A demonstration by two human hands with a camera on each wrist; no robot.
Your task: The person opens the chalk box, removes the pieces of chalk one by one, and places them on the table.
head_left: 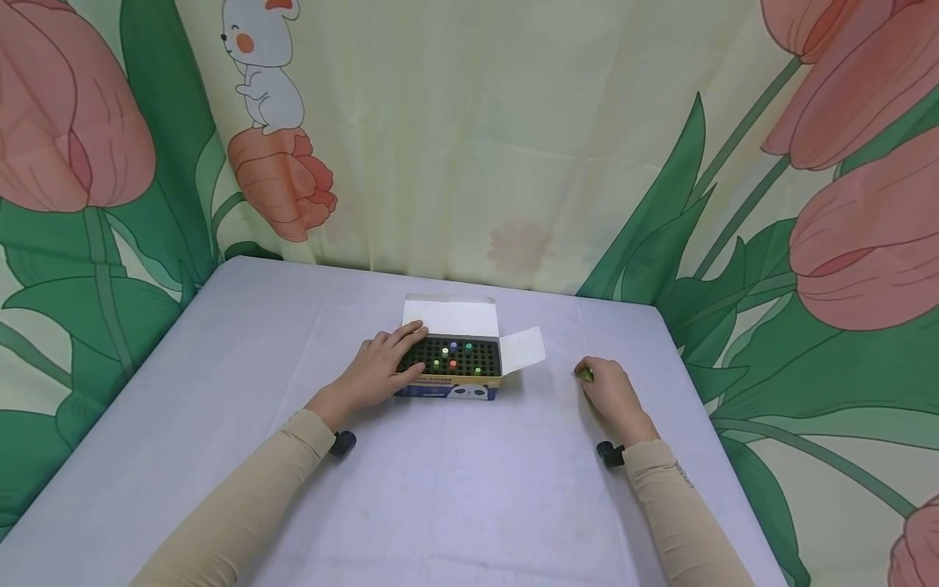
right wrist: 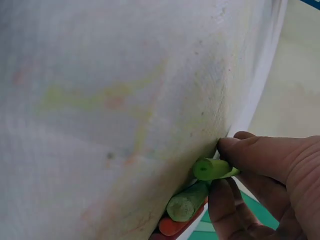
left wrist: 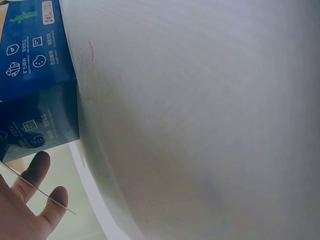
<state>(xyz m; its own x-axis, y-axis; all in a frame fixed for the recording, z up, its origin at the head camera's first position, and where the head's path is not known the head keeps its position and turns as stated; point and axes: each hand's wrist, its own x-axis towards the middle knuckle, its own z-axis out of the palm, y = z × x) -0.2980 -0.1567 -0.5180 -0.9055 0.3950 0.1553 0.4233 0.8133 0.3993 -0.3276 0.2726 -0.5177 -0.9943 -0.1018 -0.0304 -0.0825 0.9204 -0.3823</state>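
Right hand (right wrist: 265, 185) pinching green chalk (right wrist: 212, 168) on table (head_left: 469, 489), left hand (head_left: 377, 368) flat on chalk box (head_left: 449, 359)

The head view looks down at the desk (head_left: 469, 489) from above; each wrist view sits close over that same desk.

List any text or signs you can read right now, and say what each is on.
"24" with blurred characters after it: top edge of the blue box, left wrist view.
White icons with captions on the box's blue sides: too small to read.
Box front, head view: print blurred, unreadable.
Chalk in the right hand: no text.
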